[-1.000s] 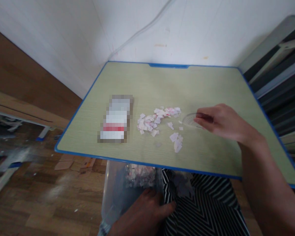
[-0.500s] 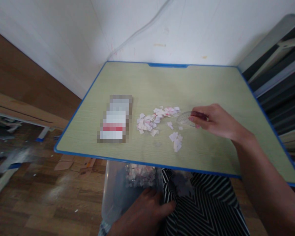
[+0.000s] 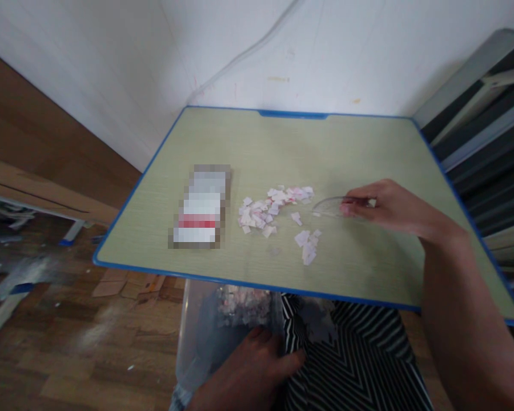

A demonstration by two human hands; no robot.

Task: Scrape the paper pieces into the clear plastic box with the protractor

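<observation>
My right hand (image 3: 368,205) pinches a clear plastic protractor (image 3: 329,206) above the right half of the table, its curved edge pointing left. Left of it lies a loose heap of small white and pinkish paper pieces (image 3: 257,214). A smaller cluster of paper pieces (image 3: 308,245) sits nearer the table's front edge, with a lone scrap (image 3: 296,218) between the two. Below the table, my left hand (image 3: 257,362) is closed over the side of a clear plastic bin (image 3: 188,337), its fingers partly hidden. Inside the bin is a mass of similar pieces (image 3: 244,305).
A pixelated flat oblong object (image 3: 203,197) lies on the left of the blue-edged table (image 3: 351,148). A white wall (image 3: 334,51) stands behind. Striped cloth (image 3: 355,354) covers my lap. Flattened cardboard (image 3: 128,285) lies on the wooden floor.
My right hand has shifted slightly right with the protractor, which now looks more tilted, edge-on. A scrap shows at the top of the smaller cluster. My left hand has stayed put.
</observation>
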